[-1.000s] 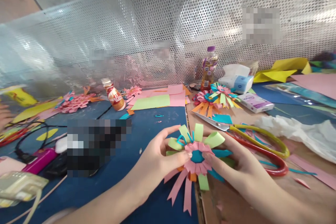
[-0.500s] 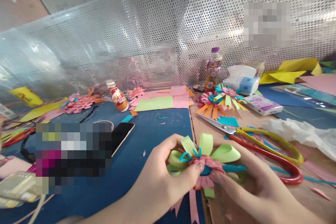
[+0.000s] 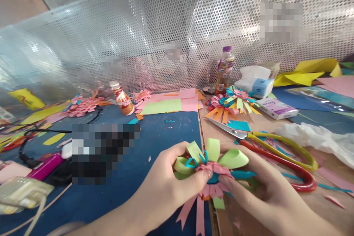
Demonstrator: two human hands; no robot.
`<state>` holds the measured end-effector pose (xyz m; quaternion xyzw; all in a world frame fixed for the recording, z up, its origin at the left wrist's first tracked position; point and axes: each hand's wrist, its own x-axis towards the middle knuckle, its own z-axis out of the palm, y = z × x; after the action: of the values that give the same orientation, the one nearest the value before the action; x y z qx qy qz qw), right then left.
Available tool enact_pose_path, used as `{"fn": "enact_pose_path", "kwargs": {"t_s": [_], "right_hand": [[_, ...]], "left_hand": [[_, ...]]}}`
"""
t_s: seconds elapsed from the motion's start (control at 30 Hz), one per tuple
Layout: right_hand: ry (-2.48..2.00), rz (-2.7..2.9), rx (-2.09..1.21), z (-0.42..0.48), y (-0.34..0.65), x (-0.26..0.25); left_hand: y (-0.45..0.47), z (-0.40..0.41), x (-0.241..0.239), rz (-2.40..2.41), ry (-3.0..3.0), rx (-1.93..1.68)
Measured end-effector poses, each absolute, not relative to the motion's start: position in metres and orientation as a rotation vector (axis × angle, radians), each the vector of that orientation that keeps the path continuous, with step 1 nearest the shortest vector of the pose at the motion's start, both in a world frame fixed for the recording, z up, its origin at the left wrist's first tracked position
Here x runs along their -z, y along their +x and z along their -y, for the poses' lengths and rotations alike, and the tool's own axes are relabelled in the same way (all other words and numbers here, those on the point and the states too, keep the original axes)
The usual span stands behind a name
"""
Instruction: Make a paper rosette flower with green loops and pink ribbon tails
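Between my hands is a paper flower [image 3: 214, 166] with green looped petals, a pink fringed middle, a blue centre and pink strips hanging below. My left hand [image 3: 177, 177] grips it from the left, thumb pressed on the pink fringe. From the right, my right hand [image 3: 257, 188] pinches it, thumb beside the blue centre; the fingers behind the petals are hidden. Scissors [image 3: 245, 136] with one yellow and one red handle lie just beyond my right hand, blades pointing left. Finished-looking paper flowers [image 3: 232, 103] in pink, orange, green and blue rest past the blades.
Pink and green paper sheets [image 3: 166, 106] lie at the back centre, beside a small drink bottle [image 3: 122, 99]. A purple-capped bottle [image 3: 224, 70], tissue packs [image 3: 277, 108] and crumpled white tissue [image 3: 320, 142] stand right. Cables and a magenta device [image 3: 45, 167] are left. A perforated metal screen [image 3: 177, 25] closes the back.
The view has shifted slightly, and my hands with the flower appear a little further left. Both thumbs keep nearly the same grip on it.
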<state>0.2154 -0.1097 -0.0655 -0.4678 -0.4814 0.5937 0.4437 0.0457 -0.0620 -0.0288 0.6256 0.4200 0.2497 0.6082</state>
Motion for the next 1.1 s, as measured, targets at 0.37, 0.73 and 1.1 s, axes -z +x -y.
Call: {"fn": "enact_pose_path", "kwargs": {"t_s": [0.37, 0.73, 1.1], "right_hand": [[-1.152, 1.16, -1.454, 0.109, 0.213, 0.062], [-1.175, 1.232, -1.443, 0.108, 0.22, 0.057], [-1.079, 1.227, -1.504, 0.107, 0.22, 0.056]], "left_hand": [[0.042, 0.058, 0.035, -0.939, 1.451, -0.616], [0.041, 0.06, 0.039, -1.012, 1.423, -0.598], [0.042, 0.06, 0.035, -0.905, 1.151, -0.755]]}}
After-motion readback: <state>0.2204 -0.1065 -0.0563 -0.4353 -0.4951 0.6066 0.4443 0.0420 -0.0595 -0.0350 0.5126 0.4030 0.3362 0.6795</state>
